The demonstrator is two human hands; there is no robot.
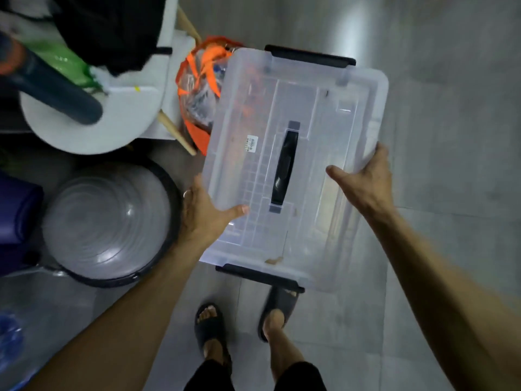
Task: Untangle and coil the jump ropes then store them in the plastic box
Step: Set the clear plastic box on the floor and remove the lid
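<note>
The clear plastic box (315, 108), lid on, is held above the floor (451, 80) in front of the person. The left hand (201, 214) grips one long side and the right hand (363, 179) the other, thumbs on the lid.

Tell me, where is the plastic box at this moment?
In the head view the plastic box is at centre, held above the floor between the left hand and right hand, beside the orange bag.
</note>
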